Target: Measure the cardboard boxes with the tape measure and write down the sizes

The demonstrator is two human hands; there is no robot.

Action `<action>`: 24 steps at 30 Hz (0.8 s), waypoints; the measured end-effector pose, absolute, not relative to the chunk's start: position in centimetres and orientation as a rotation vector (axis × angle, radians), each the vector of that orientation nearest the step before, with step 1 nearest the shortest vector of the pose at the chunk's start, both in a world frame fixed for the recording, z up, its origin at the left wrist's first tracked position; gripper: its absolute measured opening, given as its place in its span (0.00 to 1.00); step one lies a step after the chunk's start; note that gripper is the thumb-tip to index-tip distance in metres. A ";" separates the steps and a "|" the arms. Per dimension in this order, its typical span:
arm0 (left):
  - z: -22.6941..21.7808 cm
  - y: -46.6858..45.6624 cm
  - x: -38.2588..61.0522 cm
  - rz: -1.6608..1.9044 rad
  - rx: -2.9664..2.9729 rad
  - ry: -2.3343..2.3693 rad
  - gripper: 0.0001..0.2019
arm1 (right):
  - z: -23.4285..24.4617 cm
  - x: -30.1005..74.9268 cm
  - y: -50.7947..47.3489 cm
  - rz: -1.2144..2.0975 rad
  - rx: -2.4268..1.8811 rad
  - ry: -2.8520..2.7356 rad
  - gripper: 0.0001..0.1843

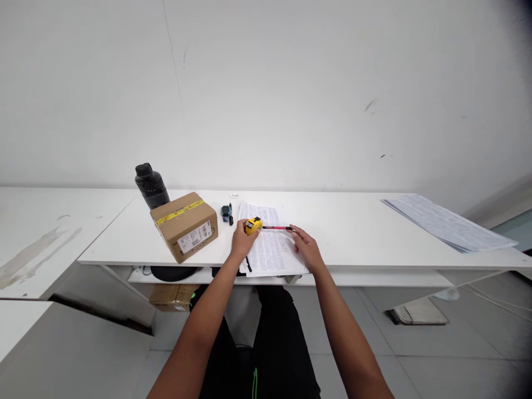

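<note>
My left hand is closed around a yellow tape measure above the papers. Between the fingers of my right hand is a red-and-black pencil, lying level with its far end reaching the tape measure. Whether the two touch, I cannot tell. Beneath both hands lie sheets of handwritten paper. A black pen rests at the lower left of the sheets, close to my left wrist.
Left of the papers sit a taped cardboard box, a black bottle, a small dark blue item and a black marker. More printed sheets lie on the white desk at right. A wall rises behind.
</note>
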State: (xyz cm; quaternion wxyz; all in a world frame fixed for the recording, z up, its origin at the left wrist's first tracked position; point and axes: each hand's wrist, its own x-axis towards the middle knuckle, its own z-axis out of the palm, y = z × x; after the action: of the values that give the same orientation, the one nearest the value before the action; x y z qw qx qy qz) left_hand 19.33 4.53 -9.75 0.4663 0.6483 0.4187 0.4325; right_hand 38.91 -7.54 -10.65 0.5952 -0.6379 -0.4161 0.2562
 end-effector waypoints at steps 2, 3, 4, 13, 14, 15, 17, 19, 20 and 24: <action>-9.7 4.5 19.3 1.037 1.614 1.011 0.23 | -10.7 39.0 -7.5 0.593 -1.486 -0.960 0.30; -9.7 4.5 19.2 1.029 1.623 1.004 0.22 | -10.7 39.0 -7.5 0.592 -1.489 -0.956 0.30; -9.7 4.4 19.2 1.026 1.632 0.994 0.22 | -10.7 39.0 -7.5 0.592 -1.492 -0.953 0.30; -9.4 4.2 18.6 0.972 1.670 0.958 0.22 | -10.3 38.9 -7.3 0.624 -1.552 -0.954 0.31; -9.4 4.2 18.6 0.960 1.683 0.956 0.22 | -10.5 39.0 -7.2 0.625 -1.545 -0.953 0.30; -9.4 4.1 18.6 0.950 1.696 0.951 0.22 | -10.7 39.2 -7.1 0.628 -1.537 -0.950 0.30; -9.4 4.1 18.6 0.943 1.711 0.938 0.22 | -11.2 39.3 -7.0 0.641 -1.522 -0.942 0.30; -9.3 4.0 18.6 0.950 1.717 0.927 0.21 | -11.4 39.5 -6.9 0.655 -1.518 -0.930 0.29; -9.3 4.0 18.6 0.951 1.720 0.926 0.21 | -11.5 39.5 -6.9 0.661 -1.521 -0.923 0.28; -9.3 4.0 18.6 0.948 1.731 0.924 0.21 | -11.5 39.4 -6.8 0.686 -1.528 -0.905 0.26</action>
State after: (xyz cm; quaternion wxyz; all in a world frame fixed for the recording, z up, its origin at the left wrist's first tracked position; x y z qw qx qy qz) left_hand 18.60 3.95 -9.26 0.4629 0.7040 0.3760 0.3857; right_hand 39.42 -6.84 -11.47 0.5800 -0.6539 -0.3871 0.2936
